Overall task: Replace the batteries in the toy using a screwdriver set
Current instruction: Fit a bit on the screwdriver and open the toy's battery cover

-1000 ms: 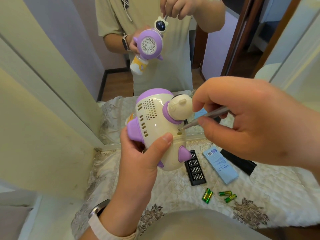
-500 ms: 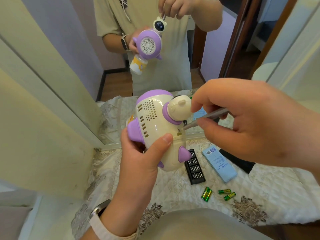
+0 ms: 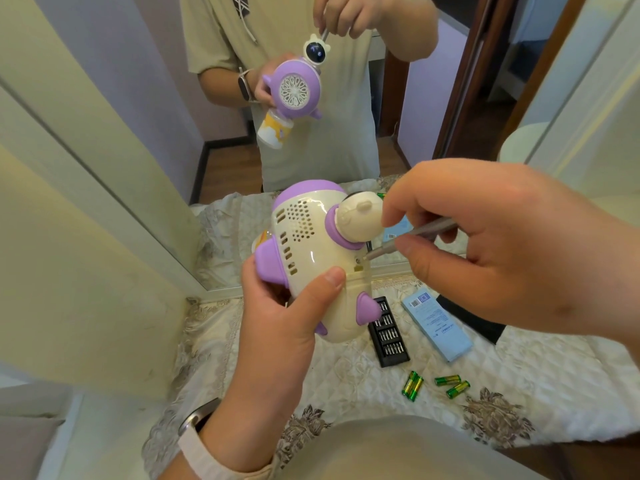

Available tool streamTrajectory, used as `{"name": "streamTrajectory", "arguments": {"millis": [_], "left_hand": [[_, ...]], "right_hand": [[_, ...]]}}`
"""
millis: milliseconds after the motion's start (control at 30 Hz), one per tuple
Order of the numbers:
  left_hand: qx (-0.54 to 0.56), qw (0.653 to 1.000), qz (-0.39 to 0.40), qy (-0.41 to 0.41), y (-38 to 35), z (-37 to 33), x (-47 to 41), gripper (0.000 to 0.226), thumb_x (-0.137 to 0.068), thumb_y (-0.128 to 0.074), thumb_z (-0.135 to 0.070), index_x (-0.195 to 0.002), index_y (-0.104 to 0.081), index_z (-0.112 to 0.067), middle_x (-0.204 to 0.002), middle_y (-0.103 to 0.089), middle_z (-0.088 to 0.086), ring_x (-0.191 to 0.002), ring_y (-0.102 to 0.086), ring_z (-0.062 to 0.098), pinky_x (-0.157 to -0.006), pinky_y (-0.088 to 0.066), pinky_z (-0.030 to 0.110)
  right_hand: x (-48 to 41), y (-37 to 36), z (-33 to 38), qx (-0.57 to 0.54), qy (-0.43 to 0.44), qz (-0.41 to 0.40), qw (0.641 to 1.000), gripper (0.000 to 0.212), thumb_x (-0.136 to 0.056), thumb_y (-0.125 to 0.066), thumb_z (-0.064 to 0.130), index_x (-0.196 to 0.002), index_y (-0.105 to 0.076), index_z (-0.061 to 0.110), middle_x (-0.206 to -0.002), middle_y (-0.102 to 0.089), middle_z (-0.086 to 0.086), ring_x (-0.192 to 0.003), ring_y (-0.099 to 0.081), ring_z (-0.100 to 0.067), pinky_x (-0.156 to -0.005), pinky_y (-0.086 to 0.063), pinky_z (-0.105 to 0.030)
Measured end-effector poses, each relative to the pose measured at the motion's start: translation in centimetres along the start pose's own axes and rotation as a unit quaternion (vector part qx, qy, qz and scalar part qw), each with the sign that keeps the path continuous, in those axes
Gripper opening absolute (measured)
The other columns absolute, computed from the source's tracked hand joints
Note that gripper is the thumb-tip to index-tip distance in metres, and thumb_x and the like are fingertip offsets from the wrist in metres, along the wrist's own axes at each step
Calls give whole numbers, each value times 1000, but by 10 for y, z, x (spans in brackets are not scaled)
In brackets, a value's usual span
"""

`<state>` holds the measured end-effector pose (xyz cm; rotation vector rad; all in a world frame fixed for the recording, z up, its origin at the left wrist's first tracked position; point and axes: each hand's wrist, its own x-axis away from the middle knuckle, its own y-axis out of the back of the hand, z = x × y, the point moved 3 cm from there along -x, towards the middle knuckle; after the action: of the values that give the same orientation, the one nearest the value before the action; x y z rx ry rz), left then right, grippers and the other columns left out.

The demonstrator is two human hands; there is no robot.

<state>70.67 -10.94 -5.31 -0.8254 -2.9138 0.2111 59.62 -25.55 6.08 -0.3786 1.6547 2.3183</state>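
the cream and purple plastic rocket-shaped toy is held up off the table in front of a wall mirror, its round cream head pointing toward the right hand. the left hand grips it round the body from below, thumb pressed across the glossy cream shell and the other fingers curled behind the purple fin. the right hand pinches a slim silver metal screwdriver between thumb and fingertips. its tip sits at a small screw just under the purple collar, beside a small slot. the bit looks seated in the screw head, but that spot is too small to be sure.

the toy is probably light, hollow and stiff, with a smooth shell that could twist in the palm under turning force. the hold round the fin and belly seems the sound place to brace it. the head and thin fins look like weaker parts to lever on.

on the cream quilted cloth below lie a black tray of screwdriver bits, a pale blue box and four green batteries, apart from the toy.
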Motion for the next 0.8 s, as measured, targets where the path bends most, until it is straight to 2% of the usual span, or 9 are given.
{"name": "streamTrajectory", "arguments": {"millis": [67, 167, 300, 467, 567, 633, 800], "left_hand": [[0, 1000, 0, 1, 0, 0, 0, 71, -57, -79, -42, -119, -53, -24, -106, -70, 6, -96, -68, 33, -61, -57, 38], [0, 1000, 0, 1, -1, 0, 1, 70, -58, -80, -41, -120, -53, -23, -107, -70, 8, -98, -67, 38, -63, -57, 44], [-2, 1000, -2, 1, 0, 1, 0, 70, -59, -80, -40, -121, -53, -22, -108, -69, 11, -99, -66, 42, -63, -57, 40], [-10, 1000, -1, -2, 1, 0, 0, 70, -56, -79, -43, -118, -53, -24, -104, -70, 6, -91, -68, 27, -58, -54, 30], [-11, 1000, 1, -4, 2, 0, 0, 70, -56, -79, -43, -118, -54, -25, -102, -70, 2, -90, -68, 23, -58, -55, 31], [-12, 1000, 2, -7, 3, -1, 0, 69, -56, -79, -43, -117, -54, -25, -99, -70, 0, -87, -68, 19, -57, -54, 29], [-12, 1000, 1, -8, 5, 0, 1, 67, -54, -78, -44, -115, -54, -27, -97, -70, -4, -84, -67, 15, -56, -52, 25]], "right_hand": [[0, 0, 0, 7, -5, 2, 1000, 15, -86, -53, 27, -100, -57, 25, -75, -45, 19, -65, -49, -8, -52, -42, -23], [-1, 0, -3, 24, -18, -1, 1000, 15, -91, -50, 36, -97, -57, 24, -62, -47, 16, -54, -47, -5, -46, -35, -22], [0, -1, -4, 15, -18, -3, 1000, 15, -89, -52, 33, -100, -58, 24, -62, -47, 16, -54, -46, -4, -46, -38, -25], [2, -2, -2, -12, -16, -3, 1000, 18, -84, -54, 31, -101, -57, 26, -76, -42, 22, -66, -49, -5, -53, -43, -27], [0, -1, -3, -1, -27, -4, 1000, 18, -88, -50, 40, -99, -56, 27, -66, -47, 18, -58, -48, -3, -48, -40, -27], [0, -2, -3, 10, -31, -3, 999, 16, -90, -49, 40, -98, -55, 27, -59, -48, 15, -52, -46, -4, -45, -38, -28], [0, -3, -1, -4, -23, -4, 1000, 16, -85, -53, 33, -100, -55, 28, -67, -47, 15, -58, -48, -6, -46, -41, -30]]}}
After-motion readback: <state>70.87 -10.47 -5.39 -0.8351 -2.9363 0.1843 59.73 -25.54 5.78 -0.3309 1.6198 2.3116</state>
